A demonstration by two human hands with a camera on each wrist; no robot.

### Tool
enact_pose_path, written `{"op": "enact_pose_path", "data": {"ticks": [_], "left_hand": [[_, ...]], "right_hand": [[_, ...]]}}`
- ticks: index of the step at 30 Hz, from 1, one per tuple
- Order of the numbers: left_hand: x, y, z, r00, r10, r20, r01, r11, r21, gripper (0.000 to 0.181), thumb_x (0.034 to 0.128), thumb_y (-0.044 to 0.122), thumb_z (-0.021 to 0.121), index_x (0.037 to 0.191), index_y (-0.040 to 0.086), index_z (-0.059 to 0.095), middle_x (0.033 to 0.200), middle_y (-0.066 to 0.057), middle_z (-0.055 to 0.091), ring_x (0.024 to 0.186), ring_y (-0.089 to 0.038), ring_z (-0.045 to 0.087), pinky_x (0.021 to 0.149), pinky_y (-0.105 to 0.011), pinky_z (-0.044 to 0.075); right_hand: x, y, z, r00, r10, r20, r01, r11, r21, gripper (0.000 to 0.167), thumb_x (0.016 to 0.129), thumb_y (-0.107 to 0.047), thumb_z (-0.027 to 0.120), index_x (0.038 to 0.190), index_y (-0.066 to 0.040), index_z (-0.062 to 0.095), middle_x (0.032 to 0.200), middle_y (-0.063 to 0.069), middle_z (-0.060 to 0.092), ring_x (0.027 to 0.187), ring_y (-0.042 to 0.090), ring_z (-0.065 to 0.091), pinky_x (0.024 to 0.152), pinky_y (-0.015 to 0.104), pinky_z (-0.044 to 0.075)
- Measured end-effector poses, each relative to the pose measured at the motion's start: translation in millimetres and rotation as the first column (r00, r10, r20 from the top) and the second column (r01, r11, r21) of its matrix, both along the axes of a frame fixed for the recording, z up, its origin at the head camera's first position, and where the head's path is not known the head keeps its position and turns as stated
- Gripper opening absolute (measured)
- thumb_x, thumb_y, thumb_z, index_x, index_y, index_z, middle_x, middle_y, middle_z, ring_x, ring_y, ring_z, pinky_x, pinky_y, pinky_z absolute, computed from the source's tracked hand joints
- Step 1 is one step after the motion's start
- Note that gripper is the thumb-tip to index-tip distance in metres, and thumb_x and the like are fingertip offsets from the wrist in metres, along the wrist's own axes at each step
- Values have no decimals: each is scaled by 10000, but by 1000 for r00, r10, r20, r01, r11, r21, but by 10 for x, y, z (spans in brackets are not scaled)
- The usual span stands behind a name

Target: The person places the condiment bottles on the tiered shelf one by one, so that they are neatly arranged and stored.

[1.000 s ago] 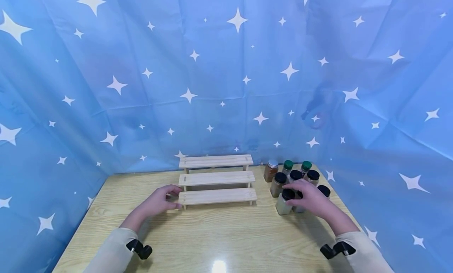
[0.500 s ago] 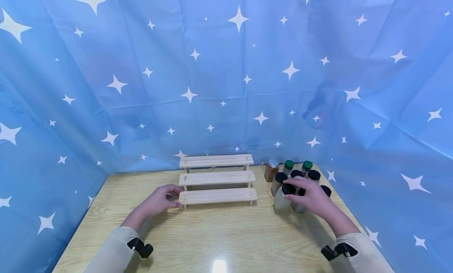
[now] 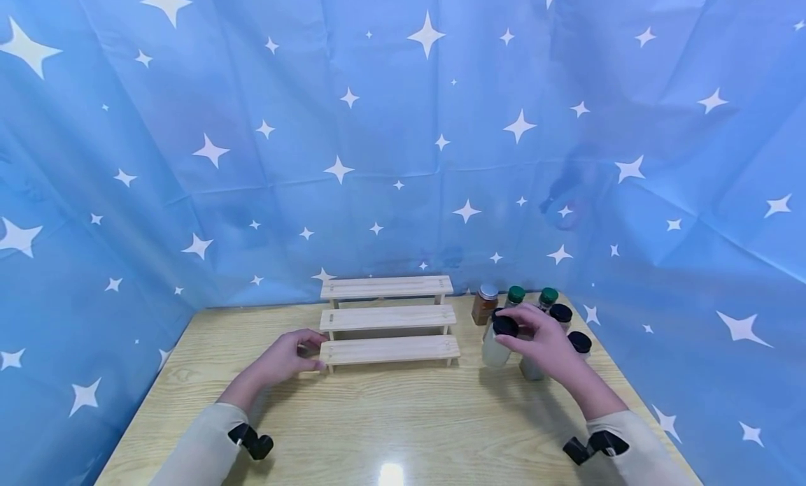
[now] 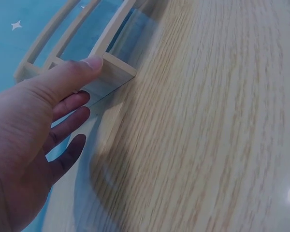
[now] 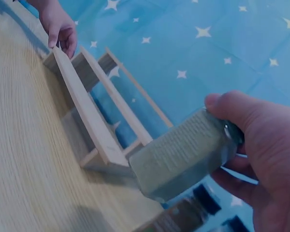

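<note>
My right hand [image 3: 545, 342] pinches a clear square spice jar [image 3: 497, 352] by its black lid, with pale contents showing through the glass. In the right wrist view the jar [image 5: 183, 152] is held tilted, thumb on one side and fingers on the other. Left of it stands a three-step wooden rack [image 3: 389, 348], its steps bare. My left hand [image 3: 286, 360] holds the left end of its lowest step; in the left wrist view the thumb lies at that step's corner [image 4: 117, 65] and the other fingers are bent beside the end panel.
More spice jars cluster at the table's back right: one with a silver lid [image 3: 485, 305], two with green lids [image 3: 548, 297] and several with black lids [image 3: 580, 343]. A blue star-patterned cloth [image 3: 403, 122] hangs behind the wooden table [image 3: 352, 423].
My right hand has lifted the pale jar off the table and brought it slightly left and back, away from the jar beside it. The left hand and rack stay in place.
</note>
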State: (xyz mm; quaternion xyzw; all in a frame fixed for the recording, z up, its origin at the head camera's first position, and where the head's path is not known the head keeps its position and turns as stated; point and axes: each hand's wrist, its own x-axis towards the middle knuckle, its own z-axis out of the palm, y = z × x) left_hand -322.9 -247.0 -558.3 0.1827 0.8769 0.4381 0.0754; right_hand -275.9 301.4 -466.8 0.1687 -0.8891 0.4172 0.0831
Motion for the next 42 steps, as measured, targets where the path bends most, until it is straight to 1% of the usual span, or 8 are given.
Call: {"op": "enact_pose_path", "data": {"ticks": [4, 7, 12, 24, 28, 31, 35, 42], "left_hand": [[1, -14, -6, 1000, 9, 8, -9, 1000, 6, 502, 905, 255, 952, 1336, 97, 750, 1317, -40, 728, 1186, -249, 692, 1069, -536, 585], [3, -21, -13, 1000, 5, 5, -5, 1000, 10, 504, 906, 255, 950, 1339, 94, 748, 1323, -47, 729, 1188, -252, 694, 1073, -534, 583], [12, -8, -16, 1000, 0, -2, 0, 1000, 8, 509, 912, 259, 945, 1348, 89, 744, 1308, -44, 735, 1189, -258, 695, 1075, -541, 583], [30, 1, -7, 1000, -1, 21, 1, 1000, 20, 503, 941, 258, 922, 1372, 82, 731, 1338, -53, 722, 1211, -269, 686, 1077, -537, 582], [45, 9, 17, 1000, 5, 28, -6, 1000, 19, 506, 942, 254, 921, 1378, 82, 729, 1343, -53, 719, 1227, -281, 683, 1094, -542, 573], [58, 21, 40, 999, 13, 36, -13, 1000, 15, 505, 940, 251, 923, 1376, 86, 730, 1329, -48, 723, 1230, -280, 682, 1102, -538, 569], [68, 31, 54, 999, 12, 35, -13, 1000, 12, 497, 943, 249, 921, 1369, 76, 732, 1321, -57, 725, 1225, -286, 684, 1097, -534, 572], [59, 25, 45, 1000, 2, 27, -3, 1000, 8, 494, 953, 233, 910, 1377, 58, 726, 1318, -72, 728, 1220, -298, 686, 1088, -533, 578]], "right_hand": [[-42, -108, 45, 1000, 11, 3, -11, 999, -36, 450, 1006, -307, 859, 1408, -144, 741, 1224, 36, 656, 1002, 203, 632, 796, 262, 594], [-90, -215, 69, 1000, 10, -10, -10, 997, -73, 463, 993, -285, 873, 1419, -162, 738, 1243, 45, 658, 1010, 224, 650, 767, 263, 593], [-181, -407, 103, 999, 1, -48, -7, 993, -115, 466, 973, -253, 894, 1407, -167, 747, 1284, 65, 671, 1104, 250, 710, 871, 279, 635], [-399, -796, 225, 996, 79, -40, -84, 984, -155, 496, 949, -293, 917, 1396, -154, 752, 1268, 58, 680, 1117, 267, 717, 924, 305, 638], [-492, -908, 236, 995, 99, -35, -103, 979, -175, 528, 945, -280, 921, 1417, -124, 744, 1319, 69, 673, 1142, 312, 715, 930, 342, 647], [-573, -985, 244, 993, 109, -33, -113, 975, -189, 502, 946, -280, 920, 1404, -156, 754, 1337, 60, 669, 1134, 299, 715, 925, 356, 651], [-678, -1090, 284, 993, 114, -29, -117, 973, -200, 451, 941, -302, 925, 1355, -204, 775, 1282, 46, 681, 1105, 271, 722, 916, 361, 655], [-857, -1315, 393, 990, 139, 15, -131, 962, -239, 466, 935, -291, 933, 1356, -179, 772, 1273, 70, 660, 1112, 311, 730, 829, 397, 688]]}}
